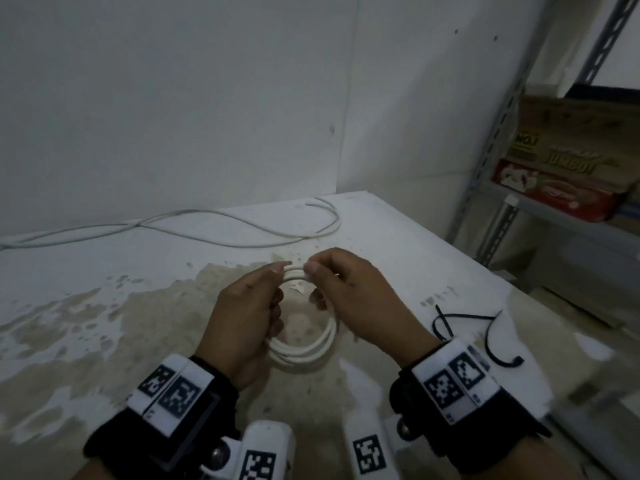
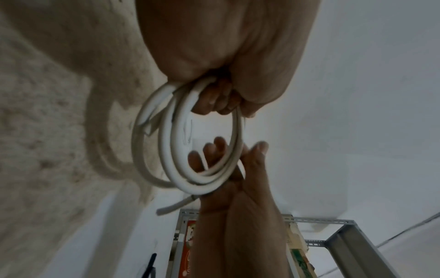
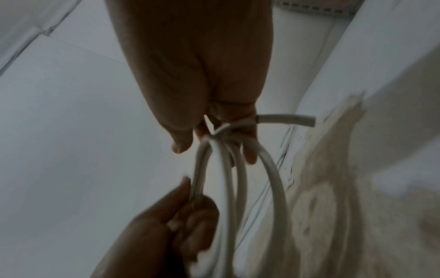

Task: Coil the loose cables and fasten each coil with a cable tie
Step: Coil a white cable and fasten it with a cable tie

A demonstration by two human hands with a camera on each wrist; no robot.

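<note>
1. White cable coil held up over the near middle of the table, several loops, both my hands on it.
2. My left hand grips the coil's left side; fingers curled round the bundled loops, thumb pressed at the top. Left wrist view shows the loops running out from under my closed fingers.
3. My right hand pinches the coil's top right, thumb and forefinger closed on it, just beside my left thumb. Right wrist view: a thin pale tie wrapped across the bunched strands at my fingers, and a short cut cable end sticking out to the side.
4. Whether that tie is locked I cannot tell; blurred.
5. Second white cable lies loose along the far side of the table, uncoiled, well apart from my hands.
6. Black cable ties lie on the table to the right, near my right wrist.
7. Metal shelving with cardboard boxes stands at far right.
</note>
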